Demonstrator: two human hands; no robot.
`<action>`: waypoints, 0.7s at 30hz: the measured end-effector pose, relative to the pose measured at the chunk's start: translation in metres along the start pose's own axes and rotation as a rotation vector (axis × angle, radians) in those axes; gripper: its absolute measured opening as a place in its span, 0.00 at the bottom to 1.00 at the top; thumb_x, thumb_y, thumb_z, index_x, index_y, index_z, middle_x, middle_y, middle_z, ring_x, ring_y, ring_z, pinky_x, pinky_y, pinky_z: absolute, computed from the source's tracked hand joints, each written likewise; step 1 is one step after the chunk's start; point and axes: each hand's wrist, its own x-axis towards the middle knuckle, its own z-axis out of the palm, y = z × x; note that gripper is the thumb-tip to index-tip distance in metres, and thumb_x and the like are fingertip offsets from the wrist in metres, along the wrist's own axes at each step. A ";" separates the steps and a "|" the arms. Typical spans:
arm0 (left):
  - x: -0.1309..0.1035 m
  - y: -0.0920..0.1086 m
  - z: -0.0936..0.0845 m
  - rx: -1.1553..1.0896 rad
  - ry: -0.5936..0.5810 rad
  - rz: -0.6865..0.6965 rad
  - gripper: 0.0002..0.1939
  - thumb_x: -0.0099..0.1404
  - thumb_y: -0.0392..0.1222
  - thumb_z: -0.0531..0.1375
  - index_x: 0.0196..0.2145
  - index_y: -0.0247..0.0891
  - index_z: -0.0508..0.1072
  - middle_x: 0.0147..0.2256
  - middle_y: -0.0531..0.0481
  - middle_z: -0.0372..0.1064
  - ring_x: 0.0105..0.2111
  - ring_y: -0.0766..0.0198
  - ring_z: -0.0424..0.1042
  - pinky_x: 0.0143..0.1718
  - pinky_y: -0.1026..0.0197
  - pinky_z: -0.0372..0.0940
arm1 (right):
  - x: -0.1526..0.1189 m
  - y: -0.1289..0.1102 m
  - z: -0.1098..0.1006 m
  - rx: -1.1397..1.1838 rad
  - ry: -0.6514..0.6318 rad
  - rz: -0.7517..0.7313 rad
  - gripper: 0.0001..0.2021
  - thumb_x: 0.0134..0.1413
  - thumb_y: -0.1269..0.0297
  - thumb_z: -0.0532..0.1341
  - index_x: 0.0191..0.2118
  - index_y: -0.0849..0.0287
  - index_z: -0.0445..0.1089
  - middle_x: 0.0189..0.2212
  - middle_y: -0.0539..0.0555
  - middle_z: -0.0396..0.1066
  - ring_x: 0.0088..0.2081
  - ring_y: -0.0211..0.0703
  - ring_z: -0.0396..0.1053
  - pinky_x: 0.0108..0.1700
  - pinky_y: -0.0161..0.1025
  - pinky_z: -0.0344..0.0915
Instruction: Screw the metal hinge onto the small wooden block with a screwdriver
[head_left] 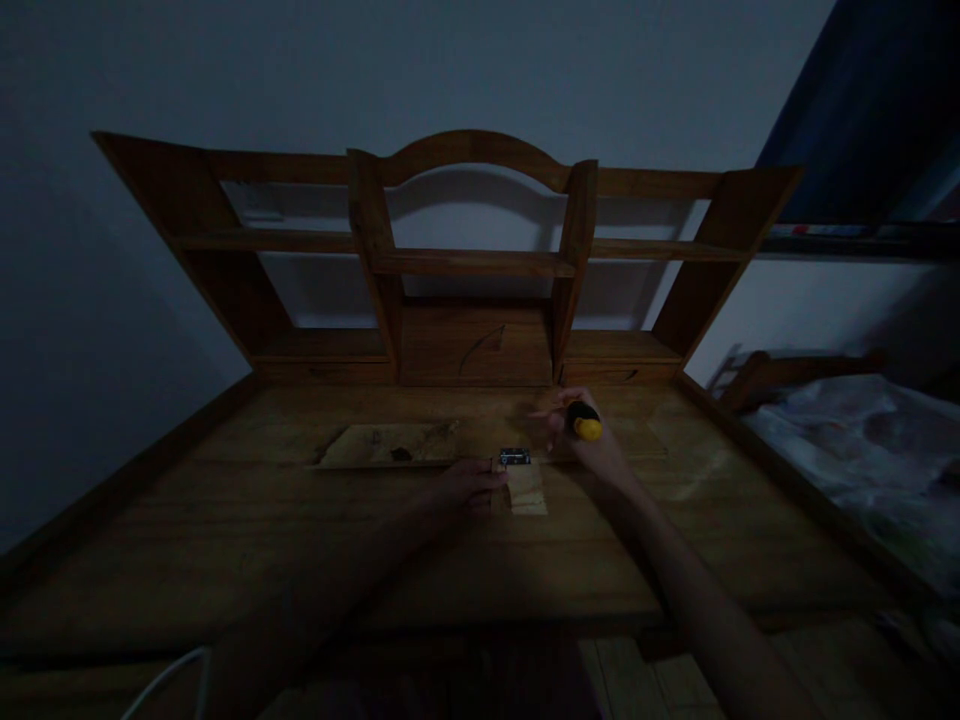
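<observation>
In the head view my right hand (574,425) is closed around a screwdriver with a black and yellow handle (583,421). Its tip points left over the desk and is too dim to make out well. Just left of centre, my left hand (474,483) has its fingers at the left edge of a small pale wooden piece (528,490), steadying it on the desk. A small dark metal hinge-like plate (514,456) with bright spots lies at the piece's far end, beside my left fingertips. The room is dim, so finger details are faint.
The wooden desk (300,560) bears a flat pale board with a dark stain (390,443) left of my hands. A shelf unit (472,262) with cubbyholes stands along the back. On the right are clear plastic sheeting (862,450) and a dark curtain (870,110).
</observation>
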 end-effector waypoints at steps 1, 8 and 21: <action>0.000 0.000 0.000 0.008 -0.003 0.005 0.13 0.52 0.41 0.71 0.31 0.31 0.74 0.20 0.56 0.59 0.20 0.73 0.60 0.21 0.68 0.51 | 0.001 -0.002 -0.001 0.004 0.039 -0.011 0.18 0.54 0.52 0.64 0.43 0.49 0.56 0.35 0.51 0.75 0.28 0.41 0.71 0.28 0.37 0.65; -0.006 0.005 0.003 0.028 0.008 0.012 0.16 0.48 0.41 0.73 0.33 0.33 0.76 0.26 0.50 0.70 0.29 0.65 0.71 0.31 0.65 0.62 | 0.001 -0.010 -0.006 -0.016 0.137 -0.046 0.18 0.58 0.46 0.59 0.47 0.50 0.59 0.31 0.51 0.76 0.25 0.42 0.71 0.27 0.38 0.63; 0.002 -0.004 -0.006 0.007 0.030 -0.001 0.19 0.49 0.44 0.73 0.37 0.33 0.78 0.36 0.45 0.75 0.32 0.65 0.72 0.29 0.67 0.61 | 0.035 -0.100 -0.071 -0.335 -0.268 0.144 0.24 0.58 0.45 0.58 0.45 0.61 0.76 0.14 0.51 0.69 0.14 0.40 0.65 0.18 0.37 0.58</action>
